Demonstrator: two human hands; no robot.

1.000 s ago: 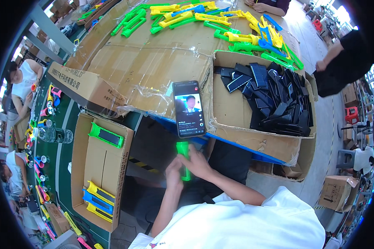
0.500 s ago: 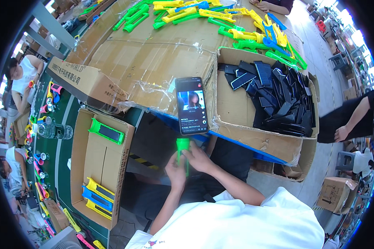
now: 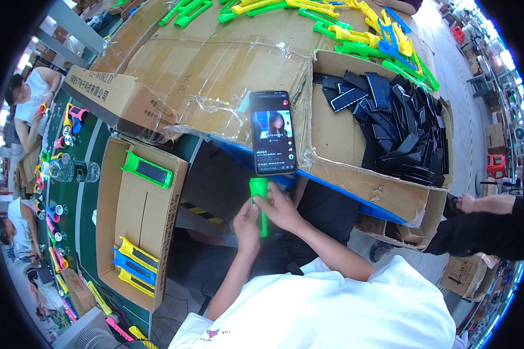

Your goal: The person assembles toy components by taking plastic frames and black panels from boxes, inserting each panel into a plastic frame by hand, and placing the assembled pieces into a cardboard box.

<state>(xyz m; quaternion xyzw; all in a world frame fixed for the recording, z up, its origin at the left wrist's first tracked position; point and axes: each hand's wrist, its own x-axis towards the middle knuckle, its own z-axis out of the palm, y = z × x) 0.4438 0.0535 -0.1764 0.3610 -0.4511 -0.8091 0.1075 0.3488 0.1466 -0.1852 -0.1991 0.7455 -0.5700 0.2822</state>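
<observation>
A green plastic torch-shaped housing [image 3: 259,186] stands in front of my body, its wide end up toward the phone. My left hand [image 3: 247,228] is closed round its left side. From the right, my right hand [image 3: 280,210] grips it too, with the thumb and fingers pressed against its upper part. Whatever may lie under the fingers is hidden. Just beyond the wide end is a smartphone [image 3: 273,134] with a lit screen, at the cardboard edge.
A carton [image 3: 337,131] of black flat rectangular pieces [image 3: 399,125] sits at the right. On the left, a cardboard tray [image 3: 135,215] holds green, yellow and blue housings with dark panels. More housings [image 3: 355,36] lie on the far cardboard [image 3: 215,70]. A person in black stands at right.
The view has shifted slightly. Both hands keep hold of the green housing, which now shows more clearly. The person in black at the right has moved nearer, their arm lower.
</observation>
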